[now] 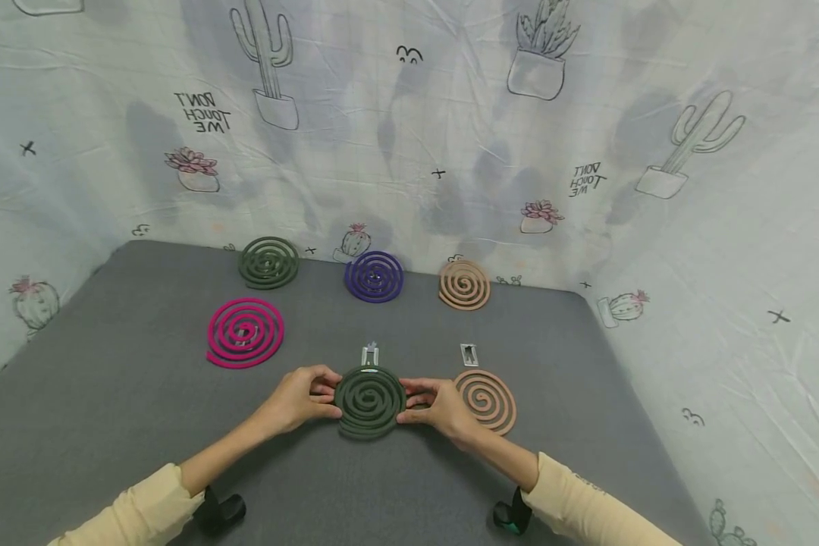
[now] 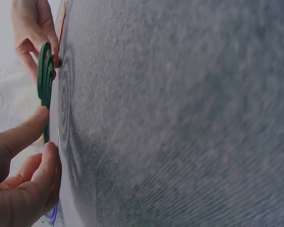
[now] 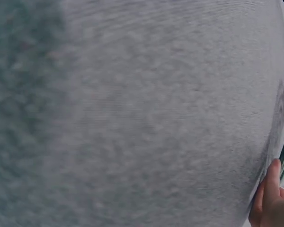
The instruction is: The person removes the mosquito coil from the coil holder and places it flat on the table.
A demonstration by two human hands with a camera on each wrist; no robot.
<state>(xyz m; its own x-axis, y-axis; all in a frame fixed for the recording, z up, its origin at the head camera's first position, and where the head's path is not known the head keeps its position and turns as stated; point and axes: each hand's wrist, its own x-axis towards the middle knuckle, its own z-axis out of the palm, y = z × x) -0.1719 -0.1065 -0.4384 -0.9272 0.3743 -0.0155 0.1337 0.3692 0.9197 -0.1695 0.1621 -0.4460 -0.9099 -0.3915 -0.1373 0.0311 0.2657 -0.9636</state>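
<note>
Between my two hands a dark green mosquito coil is held a little above the grey table. My left hand pinches its left edge between thumb and fingers. At the opposite edge, the thumb and fingers of my right hand grip it. Seen edge-on in the left wrist view, the green coil casts a spiral shadow on the cloth. Just behind it lies a small metal coil stand. A tan coil lies beside my right hand, which partly covers it.
Behind that tan coil is another metal stand. A pink coil sits left. Along the back are a green coil, a purple coil and another tan coil. Printed cloth walls border the grey table.
</note>
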